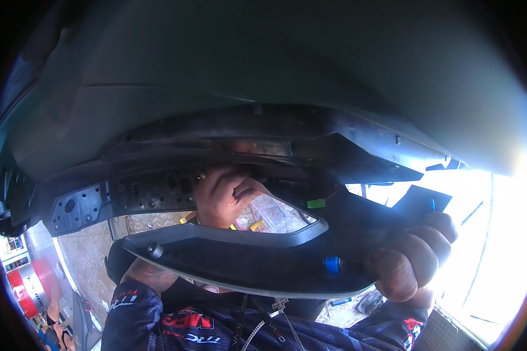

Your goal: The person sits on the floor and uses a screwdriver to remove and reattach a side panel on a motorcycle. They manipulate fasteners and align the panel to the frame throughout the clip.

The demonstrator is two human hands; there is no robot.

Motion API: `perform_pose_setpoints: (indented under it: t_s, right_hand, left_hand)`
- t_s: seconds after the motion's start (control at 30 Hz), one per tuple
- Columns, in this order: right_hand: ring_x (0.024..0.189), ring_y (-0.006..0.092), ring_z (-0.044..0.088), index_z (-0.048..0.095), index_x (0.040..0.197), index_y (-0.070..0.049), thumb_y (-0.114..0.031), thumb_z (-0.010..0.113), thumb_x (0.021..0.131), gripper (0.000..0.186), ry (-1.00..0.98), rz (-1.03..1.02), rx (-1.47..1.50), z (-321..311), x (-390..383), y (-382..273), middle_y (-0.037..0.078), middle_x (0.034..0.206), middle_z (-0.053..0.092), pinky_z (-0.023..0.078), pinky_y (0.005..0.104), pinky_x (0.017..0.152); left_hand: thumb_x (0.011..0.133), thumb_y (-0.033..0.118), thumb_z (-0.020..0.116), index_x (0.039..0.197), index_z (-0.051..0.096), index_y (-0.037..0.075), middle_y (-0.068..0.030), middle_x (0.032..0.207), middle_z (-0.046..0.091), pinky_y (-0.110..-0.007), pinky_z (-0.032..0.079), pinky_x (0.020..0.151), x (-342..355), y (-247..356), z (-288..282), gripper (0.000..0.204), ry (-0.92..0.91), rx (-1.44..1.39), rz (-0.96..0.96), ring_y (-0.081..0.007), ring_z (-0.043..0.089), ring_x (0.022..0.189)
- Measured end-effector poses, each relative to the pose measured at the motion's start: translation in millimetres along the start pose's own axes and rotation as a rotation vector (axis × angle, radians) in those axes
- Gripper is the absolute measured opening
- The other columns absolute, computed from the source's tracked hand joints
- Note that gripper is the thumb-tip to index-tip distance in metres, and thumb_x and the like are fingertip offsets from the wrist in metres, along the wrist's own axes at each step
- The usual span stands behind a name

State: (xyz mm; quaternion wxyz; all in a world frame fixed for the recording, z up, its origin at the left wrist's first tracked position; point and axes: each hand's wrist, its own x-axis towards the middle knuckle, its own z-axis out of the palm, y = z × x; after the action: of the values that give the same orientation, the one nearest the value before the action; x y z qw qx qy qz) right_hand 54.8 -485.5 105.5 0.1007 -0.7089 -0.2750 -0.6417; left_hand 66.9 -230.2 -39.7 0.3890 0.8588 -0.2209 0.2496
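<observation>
A dark curved plastic trim panel (240, 266) with a cut-out in its upper edge lies across in front of my chest. My right hand (416, 257) is closed around its right end, fingers wrapped over the edge. A blue piece (332, 265) sits on the panel near that hand, and a small green piece (316, 203) higher up. My left hand (222, 196) reaches up beyond the cut-out to the underside of a dark vehicle body (246, 126). Its fingers are bent together there; shadow hides what they hold, if anything.
A perforated dark bracket (79, 207) hangs at the left under the body. Yellow-handled items (255, 225) lie on the tiled floor (88, 248), beyond the cut-out. At the lower left are a red and white drum (32, 286) and another person (55, 333). Bright light floods the right.
</observation>
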Motion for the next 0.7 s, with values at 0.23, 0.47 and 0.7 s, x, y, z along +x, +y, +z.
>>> perform_pose_setpoints:
  t_s: [0.23, 0.47, 0.7]
  right_hand:
    - [0.072, 0.0205, 0.06, 0.062, 0.086, -0.013, -0.014, 0.079, 0.061, 0.029, -0.26, 0.009, 0.037, -24, 5, 3, 0.004, 0.083, 0.059, 0.046, 0.0377, 0.059]
    - [0.087, 0.0245, 0.066, 0.064, 0.09, -0.015, -0.007, 0.076, 0.074, 0.022, -0.303, -0.047, -0.012, -29, 2, 2, 0.005, 0.094, 0.064, 0.057, 0.0493, 0.092]
    - [0.114, 0.0333, 0.067, 0.064, 0.092, -0.012, -0.038, 0.08, 0.088, 0.031, -0.685, 0.025, -0.263, -44, 14, -5, 0.007, 0.101, 0.065, 0.057, 0.0483, 0.095]
  left_hand:
    - [0.065, 0.008, 0.096, 0.094, 0.073, 0.007, -0.0069, 0.099, 0.07, -0.036, 0.058, 0.073, 1, 2, -1, 0.037, -0.013, -0.012, -0.027, -0.0255, 0.071, 0.086]
    - [0.066, 0.01, 0.096, 0.095, 0.072, 0.006, -0.0079, 0.1, 0.07, -0.037, 0.058, 0.075, 1, -1, -1, 0.038, -0.01, -0.006, -0.016, -0.0263, 0.071, 0.086]
    - [0.079, 0.009, 0.09, 0.103, 0.072, 0.005, -0.009, 0.105, 0.072, -0.04, 0.059, 0.08, 12, -1, -22, 0.031, -0.284, 0.121, 0.233, -0.0276, 0.072, 0.09]
